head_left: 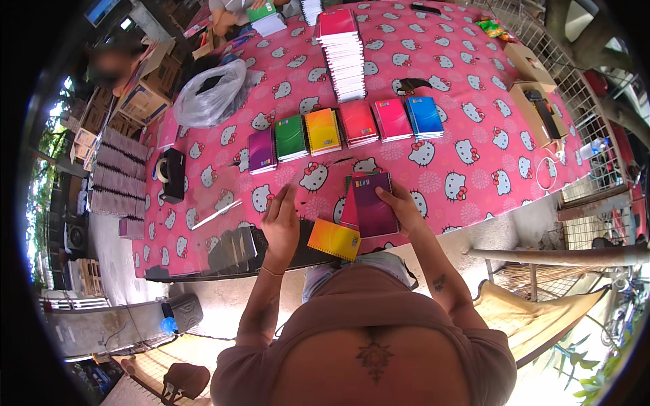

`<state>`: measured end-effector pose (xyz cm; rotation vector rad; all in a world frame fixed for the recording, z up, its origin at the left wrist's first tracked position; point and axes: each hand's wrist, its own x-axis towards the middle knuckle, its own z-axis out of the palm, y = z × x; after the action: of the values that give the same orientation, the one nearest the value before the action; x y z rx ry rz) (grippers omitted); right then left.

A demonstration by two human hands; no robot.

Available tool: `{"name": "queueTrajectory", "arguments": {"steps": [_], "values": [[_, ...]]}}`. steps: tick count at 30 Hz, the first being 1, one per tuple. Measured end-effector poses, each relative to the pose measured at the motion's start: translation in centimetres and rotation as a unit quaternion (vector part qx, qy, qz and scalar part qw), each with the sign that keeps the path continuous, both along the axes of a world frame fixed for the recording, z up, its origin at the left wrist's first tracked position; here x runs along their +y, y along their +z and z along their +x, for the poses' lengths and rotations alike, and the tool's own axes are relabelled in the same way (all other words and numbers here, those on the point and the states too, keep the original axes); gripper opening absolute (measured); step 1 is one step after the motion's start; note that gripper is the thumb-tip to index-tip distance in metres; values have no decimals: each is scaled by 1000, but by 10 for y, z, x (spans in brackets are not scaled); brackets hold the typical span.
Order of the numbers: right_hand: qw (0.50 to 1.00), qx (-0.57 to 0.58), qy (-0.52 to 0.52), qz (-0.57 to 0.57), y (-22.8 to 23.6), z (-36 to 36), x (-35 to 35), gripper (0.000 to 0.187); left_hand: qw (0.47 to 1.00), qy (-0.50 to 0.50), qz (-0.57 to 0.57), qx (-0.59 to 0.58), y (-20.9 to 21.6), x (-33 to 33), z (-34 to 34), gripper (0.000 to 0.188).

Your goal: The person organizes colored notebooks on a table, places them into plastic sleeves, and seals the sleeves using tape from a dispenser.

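My right hand grips a purple spiral notebook by its right side, thumb on the cover. Behind that notebook show parts of a pink notebook and a green edge; whether the hand holds these too, I cannot tell. A yellow notebook lies tilted at the table's near edge, partly under the others. My left hand is held apart to the left, fingers stretched out, nothing in it. Beyond the hands, short notebook stacks stand in a row: purple, green, yellow, red, pink and blue.
A tall notebook stack rises behind the row. On the left are a plastic bag, a tape dispenser and clear plastic sheets. Cardboard boxes sit at the right edge. Across the table, another person's hand holds a green notebook.
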<state>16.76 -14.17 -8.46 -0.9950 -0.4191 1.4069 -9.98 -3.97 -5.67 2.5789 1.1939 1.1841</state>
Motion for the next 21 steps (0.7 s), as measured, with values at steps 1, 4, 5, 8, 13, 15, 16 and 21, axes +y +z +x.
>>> {"name": "queueTrajectory", "arguments": {"steps": [1,4,5,8,13,15,16,21], "values": [[1000,4,-14,-1,5,-2,-1,35,996,-1,-29,85,-20,-3,-13,37],[998,7,-66,0,15,2,2,30,962,-17,-87,258,-57,-32,-30,52],[996,3,-90,-1,14,12,1,29,957,-82,-124,249,-51,-43,-25,52],[987,42,-152,0,11,35,-3,26,932,-228,-153,236,-40,-61,-27,49],[980,54,-192,10,5,48,-7,24,890,-311,-94,320,-50,-24,-67,45],[981,51,-185,1,-1,47,-12,26,898,-308,-112,294,-27,-16,-63,44],[983,50,-179,-5,-2,44,-14,26,897,-326,-111,277,-20,-16,-55,43],[977,126,-173,-17,-1,35,-27,30,884,-369,26,285,-55,-53,-44,56]]}}
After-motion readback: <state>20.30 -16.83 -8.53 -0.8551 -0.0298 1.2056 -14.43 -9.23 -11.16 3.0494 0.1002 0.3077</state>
